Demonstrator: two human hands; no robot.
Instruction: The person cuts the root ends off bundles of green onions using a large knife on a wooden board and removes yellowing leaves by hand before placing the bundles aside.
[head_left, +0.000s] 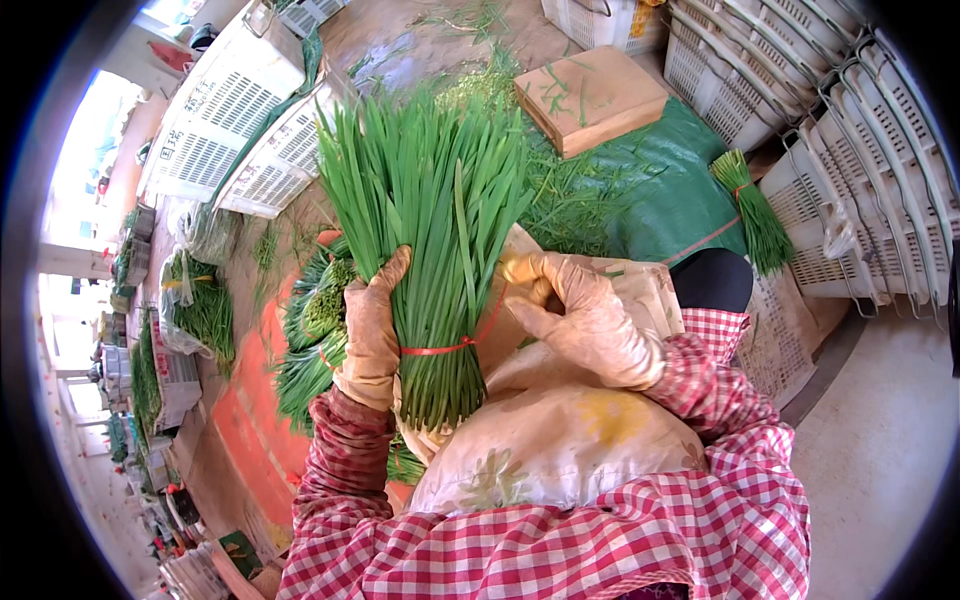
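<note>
A thick bundle of garlic chives [430,230] stands upright over my lap, leaf tips pointing away and cut ends toward me. My left hand [372,325], in a stained glove, is wrapped round its left side, thumb up along the leaves. A red tie [440,350] circles the bundle low down, and one end of it runs up to the right. My gloved right hand [590,315] pinches that end, its fingers curled beside the bundle. A patterned apron [570,435] covers my lap.
More tied green bundles [310,360] lie left on a red surface [255,400]. Ahead, a wooden block [592,98] rests on a green sheet [680,190] among loose leaves. Another bundle [752,210] leans by stacked white crates [860,190]; more crates [235,110] stand far left.
</note>
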